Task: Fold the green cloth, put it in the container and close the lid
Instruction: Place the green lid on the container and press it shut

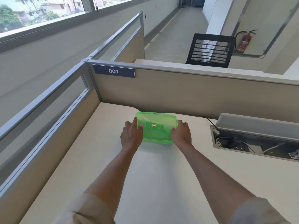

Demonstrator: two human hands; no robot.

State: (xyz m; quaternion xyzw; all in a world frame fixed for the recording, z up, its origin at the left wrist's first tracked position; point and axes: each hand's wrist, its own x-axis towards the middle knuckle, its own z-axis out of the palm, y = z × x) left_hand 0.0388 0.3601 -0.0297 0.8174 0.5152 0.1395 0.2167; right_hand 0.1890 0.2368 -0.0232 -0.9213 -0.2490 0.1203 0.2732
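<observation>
A translucent green container (156, 139) stands on the white desk near the back partition, with its green lid (155, 125) lying flat on top. My left hand (131, 135) grips the left side of the lid and box, thumb on top. On the right side my right hand (182, 134) does the same. The green cloth is not visible; the lid and walls hide whatever is inside.
A beige partition (194, 94) labelled 007 runs right behind the container, and another closes the desk's left side. An open cable tray (252, 143) with plugs and wires sits in the desk to the right. White desk surface (161, 175) stretches toward me.
</observation>
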